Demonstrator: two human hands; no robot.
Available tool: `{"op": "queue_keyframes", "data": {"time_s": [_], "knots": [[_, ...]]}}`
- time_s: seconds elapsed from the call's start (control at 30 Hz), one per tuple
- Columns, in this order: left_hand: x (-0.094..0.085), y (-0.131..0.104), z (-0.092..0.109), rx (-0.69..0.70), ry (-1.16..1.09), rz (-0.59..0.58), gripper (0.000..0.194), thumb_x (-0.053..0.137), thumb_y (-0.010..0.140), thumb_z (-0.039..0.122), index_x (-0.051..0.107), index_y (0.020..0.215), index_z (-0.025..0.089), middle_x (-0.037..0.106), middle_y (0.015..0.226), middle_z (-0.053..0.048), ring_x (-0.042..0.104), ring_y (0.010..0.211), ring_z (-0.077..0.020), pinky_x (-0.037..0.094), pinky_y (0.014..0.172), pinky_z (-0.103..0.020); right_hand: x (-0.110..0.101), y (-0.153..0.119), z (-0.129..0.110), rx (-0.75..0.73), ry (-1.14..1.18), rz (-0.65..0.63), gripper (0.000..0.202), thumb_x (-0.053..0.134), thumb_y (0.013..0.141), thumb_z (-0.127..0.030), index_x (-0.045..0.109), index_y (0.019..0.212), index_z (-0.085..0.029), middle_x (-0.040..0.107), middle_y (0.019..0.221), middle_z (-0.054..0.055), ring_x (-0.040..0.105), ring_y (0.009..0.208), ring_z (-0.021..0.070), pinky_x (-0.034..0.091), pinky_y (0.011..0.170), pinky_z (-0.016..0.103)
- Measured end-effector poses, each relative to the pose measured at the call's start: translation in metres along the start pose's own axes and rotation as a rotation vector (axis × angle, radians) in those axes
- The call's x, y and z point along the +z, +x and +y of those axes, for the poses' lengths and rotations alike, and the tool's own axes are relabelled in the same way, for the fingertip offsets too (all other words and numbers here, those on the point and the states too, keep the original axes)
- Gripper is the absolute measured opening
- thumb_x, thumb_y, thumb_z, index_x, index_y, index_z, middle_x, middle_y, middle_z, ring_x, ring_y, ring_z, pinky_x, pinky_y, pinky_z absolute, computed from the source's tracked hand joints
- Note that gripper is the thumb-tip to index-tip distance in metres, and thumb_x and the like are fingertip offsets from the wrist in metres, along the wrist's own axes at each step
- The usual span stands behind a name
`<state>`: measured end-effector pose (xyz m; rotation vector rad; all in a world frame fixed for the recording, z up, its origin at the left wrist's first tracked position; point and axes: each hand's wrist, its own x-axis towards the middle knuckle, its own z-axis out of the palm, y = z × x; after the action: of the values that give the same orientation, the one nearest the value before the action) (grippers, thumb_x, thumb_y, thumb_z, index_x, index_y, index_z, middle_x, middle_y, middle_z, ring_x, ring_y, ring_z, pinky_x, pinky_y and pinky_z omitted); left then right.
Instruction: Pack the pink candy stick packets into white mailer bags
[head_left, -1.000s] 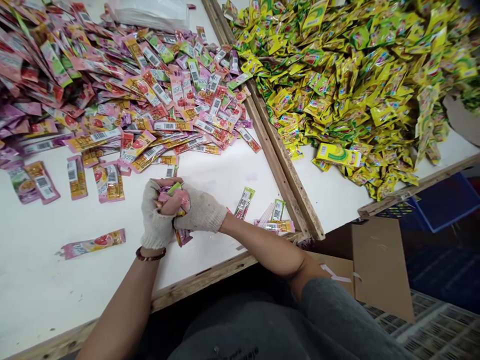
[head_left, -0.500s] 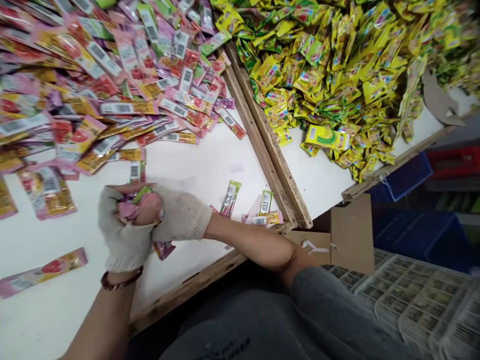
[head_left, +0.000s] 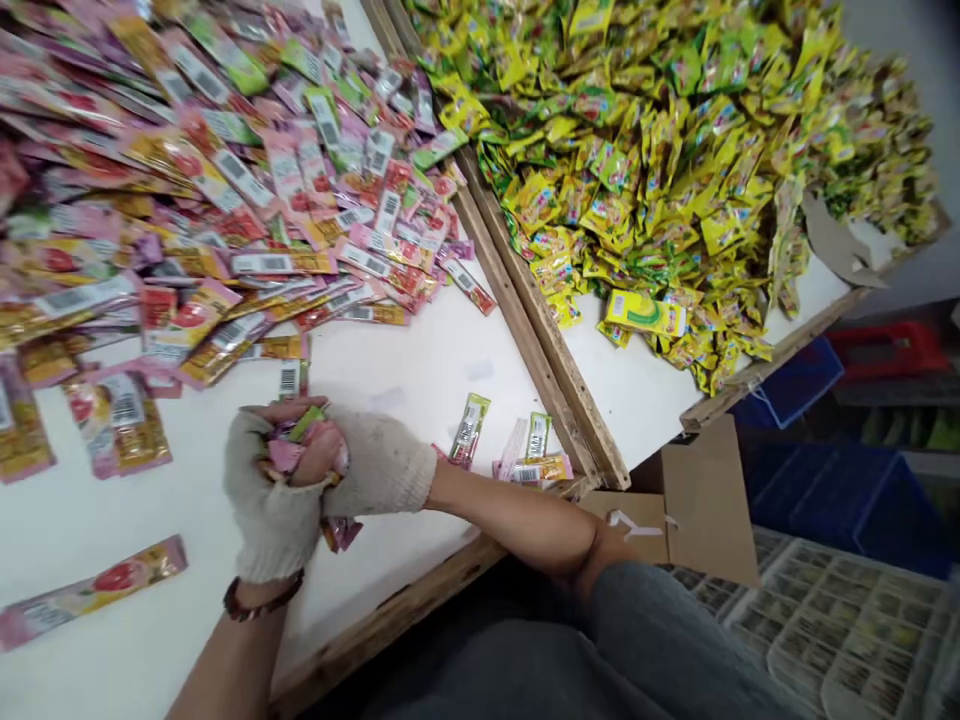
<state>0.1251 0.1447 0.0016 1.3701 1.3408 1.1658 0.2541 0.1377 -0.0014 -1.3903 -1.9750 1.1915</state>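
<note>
My left hand point(head_left: 271, 495) and my right hand point(head_left: 371, 462), both in pale fingerless knit gloves, are closed together around a bunch of candy packets point(head_left: 300, 440). Pink, purple and green ends show above the fingers, and shiny ends stick out below my right hand. The bunch is held just over the white tabletop point(head_left: 390, 350). A packet with a barcode point(head_left: 291, 378) lies just beyond my hands. Left of them, a single long pink and yellow packet point(head_left: 97, 590) lies flat. How many packets the hands hold is hidden.
A large heap of pink, orange and purple packets point(head_left: 247, 200) covers the far left. Wooden rails point(head_left: 525, 320) divide it from a heap of yellow packets point(head_left: 660, 180). A few loose packets point(head_left: 469, 430) lie right of my hands. Cardboard point(head_left: 709, 500), blue bins point(head_left: 847, 500) and clear trays point(head_left: 862, 620) stand at right.
The whole view has shifted, so the table and my hands appear slightly lower and further right. Both hands still hold the bunch, with little change in grip.
</note>
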Motion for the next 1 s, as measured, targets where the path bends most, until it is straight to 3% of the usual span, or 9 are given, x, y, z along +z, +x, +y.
{"op": "queue_keyframes", "data": {"time_s": [0.2, 0.37, 0.5, 0.57, 0.63, 0.7, 0.87, 0.93, 1.0], "knots": [[0.0, 0.003, 0.001, 0.035, -0.094, 0.007, 0.027, 0.082, 0.073, 0.035, 0.062, 0.088, 0.024, 0.077, 0.104, -0.004, 0.073, 0.104, -0.0252, 0.054, 0.107, -0.052, 0.011, 0.006, 0.006, -0.138, 0.066, 0.139, 0.062, 0.076, 0.074, -0.029, 0.059, 0.133, -0.019, 0.066, 0.139, 0.012, 0.059, 0.134, 0.0282, 0.049, 0.114, 0.041], [0.008, -0.012, -0.004, -0.042, -0.031, 0.03, 0.036, 0.08, 0.073, 0.04, 0.066, 0.099, 0.02, 0.072, 0.097, -0.005, 0.068, 0.091, -0.0227, 0.057, 0.089, -0.041, 0.013, 0.0, 0.007, -0.081, 0.221, 0.051, 0.031, 0.072, 0.071, -0.029, 0.068, 0.101, -0.022, 0.077, 0.101, 0.005, 0.071, 0.096, 0.0254, 0.06, 0.092, 0.04], [0.015, -0.026, -0.016, -0.081, -0.136, 0.011, 0.068, 0.084, 0.071, 0.049, 0.06, 0.126, 0.02, 0.07, 0.114, -0.01, 0.068, 0.097, -0.0235, 0.057, 0.092, -0.042, 0.018, -0.011, 0.011, 0.006, 0.379, 0.149, 0.04, 0.076, 0.06, -0.035, 0.069, 0.097, -0.023, 0.078, 0.095, 0.007, 0.072, 0.087, 0.027, 0.062, 0.083, 0.04], [0.0, -0.029, -0.024, -0.063, -0.189, -0.049, 0.079, 0.077, 0.078, 0.059, 0.051, 0.142, 0.021, 0.066, 0.13, -0.015, 0.069, 0.107, -0.0267, 0.058, 0.095, -0.045, 0.021, -0.016, 0.015, 0.11, 0.484, 0.101, 0.044, 0.075, 0.061, -0.036, 0.07, 0.102, -0.023, 0.076, 0.084, 0.006, 0.071, 0.072, 0.026, 0.062, 0.068, 0.039], [-0.037, -0.033, -0.024, 0.007, -0.107, -0.066, 0.073, 0.069, 0.085, 0.061, 0.051, 0.145, 0.023, 0.062, 0.139, -0.015, 0.063, 0.125, -0.03, 0.054, 0.106, -0.048, 0.022, -0.022, 0.019, 0.196, 0.569, 0.077, 0.053, 0.079, 0.058, -0.038, 0.069, 0.107, -0.022, 0.074, 0.077, 0.004, 0.068, 0.06, 0.0246, 0.061, 0.058, 0.039], [-0.097, -0.041, -0.016, 0.064, 0.15, -0.001, 0.054, 0.067, 0.089, 0.052, 0.062, 0.133, 0.023, 0.064, 0.139, -0.013, 0.054, 0.139, -0.0303, 0.044, 0.119, -0.049, 0.023, -0.026, 0.022, 0.25, 0.614, 0.068, 0.057, 0.083, 0.055, -0.04, 0.069, 0.107, -0.021, 0.071, 0.069, 0.002, 0.064, 0.05, 0.023, 0.06, 0.052, 0.039], [-0.263, -0.07, 0.026, -0.198, 0.871, 0.358, 0.024, 0.063, 0.094, 0.03, 0.071, 0.112, 0.017, 0.07, 0.119, -0.011, 0.064, 0.114, -0.0236, 0.053, 0.106, -0.046, 0.027, -0.028, 0.021, 0.213, 0.627, 0.045, 0.061, 0.087, 0.052, -0.038, 0.071, 0.108, -0.02, 0.074, 0.073, 0.004, 0.066, 0.05, 0.0232, 0.06, 0.048, 0.038], [-0.3, -0.082, 0.037, -0.245, 0.939, 0.421, 0.034, 0.065, 0.098, 0.036, 0.066, 0.125, 0.016, 0.067, 0.127, -0.011, 0.065, 0.114, -0.0239, 0.057, 0.1, -0.047, 0.031, -0.027, 0.018, 0.171, 0.603, 0.027, 0.065, 0.087, 0.052, -0.037, 0.072, 0.113, -0.021, 0.077, 0.082, 0.005, 0.068, 0.054, 0.0237, 0.061, 0.049, 0.038], [-0.315, -0.092, 0.042, -0.258, 0.964, 0.444, 0.044, 0.068, 0.098, 0.04, 0.062, 0.134, 0.016, 0.064, 0.134, -0.012, 0.066, 0.115, -0.0246, 0.059, 0.097, -0.047, 0.034, -0.026, 0.015, 0.141, 0.571, 0.015, 0.065, 0.086, 0.055, -0.036, 0.073, 0.116, -0.022, 0.079, 0.087, 0.006, 0.07, 0.058, 0.0248, 0.062, 0.05, 0.038]]}}
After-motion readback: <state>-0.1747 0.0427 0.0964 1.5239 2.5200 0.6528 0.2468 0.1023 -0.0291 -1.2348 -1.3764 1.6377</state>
